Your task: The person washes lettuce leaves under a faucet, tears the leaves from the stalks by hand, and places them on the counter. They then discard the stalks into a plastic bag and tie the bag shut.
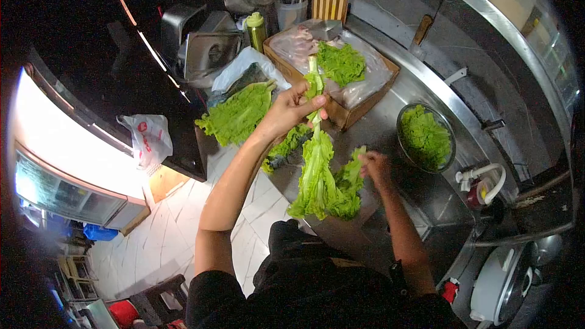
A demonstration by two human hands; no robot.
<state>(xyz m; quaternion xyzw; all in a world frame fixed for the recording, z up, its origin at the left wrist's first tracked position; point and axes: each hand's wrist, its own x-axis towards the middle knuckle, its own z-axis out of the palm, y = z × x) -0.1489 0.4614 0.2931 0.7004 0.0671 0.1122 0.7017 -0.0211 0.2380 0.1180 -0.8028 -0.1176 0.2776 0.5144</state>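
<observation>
My left hand is closed around the pale stem of a lettuce leaf, which hangs down over the steel counter with its ruffled end lowest. At the right edge of the greens my right hand, slightly blurred, pinches a torn piece of lettuce. Beyond my left hand, a bunch of lettuce rests on plastic wrap in a cardboard box. More large lettuce leaves lie to the left, beside a plastic bag. Right of my right hand, a round bowl holds torn lettuce.
Metal pans, a green-capped bottle and a striped cutting board stand at the back. Behind the bowl, a knife is by the wall ledge. A white-handled jar and a rice cooker are at right.
</observation>
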